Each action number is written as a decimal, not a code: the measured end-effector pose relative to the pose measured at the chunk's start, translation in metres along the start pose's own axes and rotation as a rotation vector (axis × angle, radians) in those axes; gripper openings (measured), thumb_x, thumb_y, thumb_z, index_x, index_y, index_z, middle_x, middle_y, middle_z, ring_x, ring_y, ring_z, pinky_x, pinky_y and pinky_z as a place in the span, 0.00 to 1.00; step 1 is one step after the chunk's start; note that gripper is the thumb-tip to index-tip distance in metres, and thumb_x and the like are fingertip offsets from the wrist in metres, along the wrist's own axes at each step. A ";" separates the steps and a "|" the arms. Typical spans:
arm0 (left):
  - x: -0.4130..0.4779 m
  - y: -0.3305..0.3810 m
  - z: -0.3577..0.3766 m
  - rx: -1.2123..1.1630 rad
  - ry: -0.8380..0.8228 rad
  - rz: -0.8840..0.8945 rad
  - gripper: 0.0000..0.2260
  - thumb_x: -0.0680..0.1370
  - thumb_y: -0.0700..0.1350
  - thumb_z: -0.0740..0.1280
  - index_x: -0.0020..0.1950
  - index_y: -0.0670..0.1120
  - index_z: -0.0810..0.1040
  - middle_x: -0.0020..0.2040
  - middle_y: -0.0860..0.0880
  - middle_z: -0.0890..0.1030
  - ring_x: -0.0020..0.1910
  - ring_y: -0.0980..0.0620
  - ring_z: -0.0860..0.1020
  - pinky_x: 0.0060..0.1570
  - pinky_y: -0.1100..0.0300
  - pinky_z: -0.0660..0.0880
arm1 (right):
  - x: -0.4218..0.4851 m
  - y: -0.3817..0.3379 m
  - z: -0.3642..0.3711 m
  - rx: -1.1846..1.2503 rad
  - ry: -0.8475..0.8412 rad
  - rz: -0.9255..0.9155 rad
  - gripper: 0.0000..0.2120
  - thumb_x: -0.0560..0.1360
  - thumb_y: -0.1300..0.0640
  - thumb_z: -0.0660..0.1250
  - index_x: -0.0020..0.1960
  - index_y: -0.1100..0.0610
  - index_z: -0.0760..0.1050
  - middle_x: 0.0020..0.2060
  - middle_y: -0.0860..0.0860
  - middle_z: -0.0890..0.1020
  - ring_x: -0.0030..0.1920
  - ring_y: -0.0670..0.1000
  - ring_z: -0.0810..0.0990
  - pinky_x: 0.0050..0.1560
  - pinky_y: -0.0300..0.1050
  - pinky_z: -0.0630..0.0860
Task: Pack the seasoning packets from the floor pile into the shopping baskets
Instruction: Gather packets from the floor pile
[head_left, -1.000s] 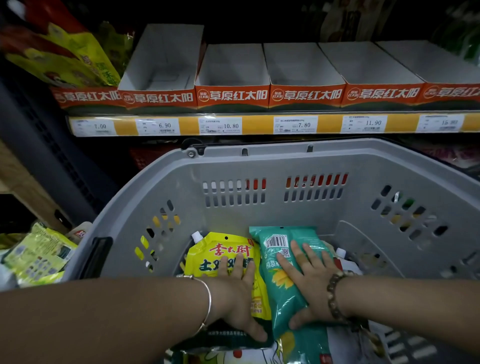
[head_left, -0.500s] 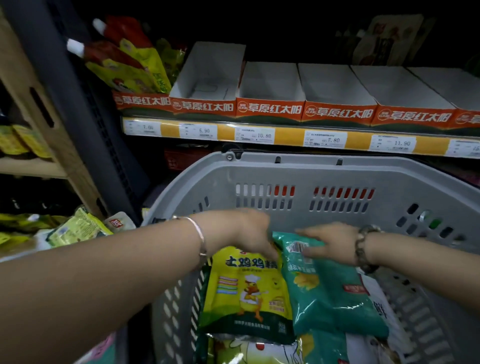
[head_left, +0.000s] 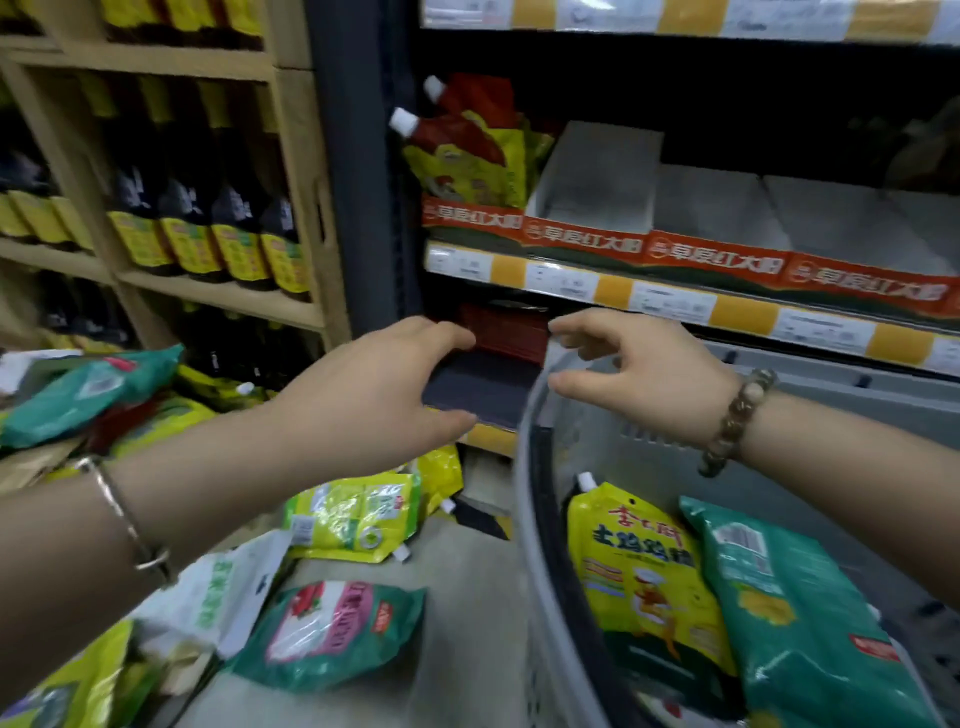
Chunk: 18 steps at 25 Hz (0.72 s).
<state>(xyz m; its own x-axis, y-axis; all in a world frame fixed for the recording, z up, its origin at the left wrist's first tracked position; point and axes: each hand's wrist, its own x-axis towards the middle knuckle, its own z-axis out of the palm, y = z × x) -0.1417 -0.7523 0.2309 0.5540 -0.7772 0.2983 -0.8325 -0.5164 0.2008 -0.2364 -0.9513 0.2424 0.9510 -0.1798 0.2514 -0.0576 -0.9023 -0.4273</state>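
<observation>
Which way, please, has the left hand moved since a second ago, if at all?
Yes. The left hand has lifted off the yellow spouted pouch and out of the grey plastic basket, leftward past its rim.

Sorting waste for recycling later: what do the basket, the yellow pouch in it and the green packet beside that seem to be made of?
Basket: grey moulded plastic, matt, with a slotted wall.
Yellow pouch: glossy printed plastic film, probably laminated, with a white cap that looks like hard plastic.
Green packet: soft plastic film, crinkled, with a slight sheen.
</observation>
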 end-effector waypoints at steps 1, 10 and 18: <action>-0.012 -0.015 -0.001 -0.003 0.002 -0.039 0.28 0.74 0.59 0.66 0.72 0.56 0.63 0.68 0.57 0.68 0.64 0.55 0.70 0.59 0.61 0.67 | 0.008 -0.015 0.007 -0.003 -0.024 -0.028 0.26 0.71 0.48 0.69 0.68 0.49 0.69 0.62 0.46 0.76 0.58 0.42 0.74 0.52 0.32 0.65; -0.089 -0.120 0.022 0.161 0.023 -0.310 0.29 0.75 0.59 0.63 0.73 0.52 0.59 0.69 0.52 0.66 0.64 0.48 0.71 0.59 0.53 0.70 | 0.071 -0.118 0.108 -0.449 -0.387 -0.182 0.32 0.72 0.43 0.66 0.73 0.47 0.59 0.65 0.51 0.74 0.64 0.53 0.73 0.57 0.45 0.72; -0.158 -0.198 0.081 0.032 -0.112 -0.510 0.26 0.76 0.56 0.63 0.72 0.50 0.62 0.66 0.49 0.70 0.62 0.46 0.72 0.52 0.56 0.72 | 0.069 -0.105 0.271 -0.659 -0.720 -0.093 0.25 0.74 0.49 0.63 0.69 0.52 0.62 0.61 0.55 0.75 0.59 0.58 0.76 0.54 0.50 0.76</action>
<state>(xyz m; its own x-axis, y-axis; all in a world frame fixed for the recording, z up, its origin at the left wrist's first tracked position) -0.0642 -0.5566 0.0685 0.8868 -0.4572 0.0680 -0.4578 -0.8485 0.2656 -0.0822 -0.7624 0.0694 0.9057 -0.0119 -0.4237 0.0774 -0.9781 0.1930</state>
